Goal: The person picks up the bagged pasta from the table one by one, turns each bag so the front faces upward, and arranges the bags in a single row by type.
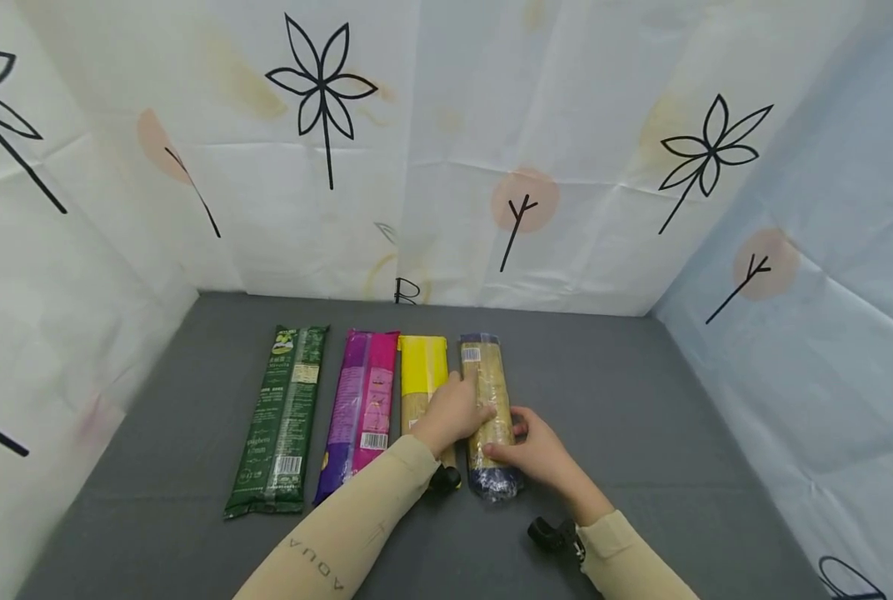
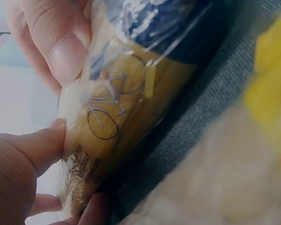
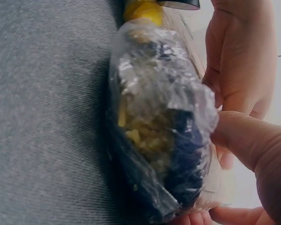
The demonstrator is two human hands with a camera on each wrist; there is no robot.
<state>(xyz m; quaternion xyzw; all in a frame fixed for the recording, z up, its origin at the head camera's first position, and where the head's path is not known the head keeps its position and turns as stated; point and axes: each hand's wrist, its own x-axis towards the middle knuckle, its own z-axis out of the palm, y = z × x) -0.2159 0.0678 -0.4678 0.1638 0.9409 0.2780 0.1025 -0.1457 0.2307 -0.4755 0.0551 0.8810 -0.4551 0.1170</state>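
A clear pack of spaghetti (image 1: 495, 379) with dark blue ends lies lengthwise on the grey table, last on the right in a row of packs. My left hand (image 1: 454, 410) reaches over its left side and holds it around the middle, thumb on top. Lower down on the right edge, my right hand (image 1: 540, 450) grips it with the thumb over the top and fingers at the side. A bicycle print shows on the pack (image 2: 131, 103) in the left wrist view. Its crinkled clear end (image 3: 150, 136) faces the camera in the right wrist view.
Left of the held pack lie a yellow pack (image 1: 424, 367), partly hidden by my left hand and forearm, a purple and pink pack (image 1: 360, 400) and a dark green pack (image 1: 281, 425). White patterned cloth walls (image 1: 446, 150) surround the grey table (image 1: 626, 417).
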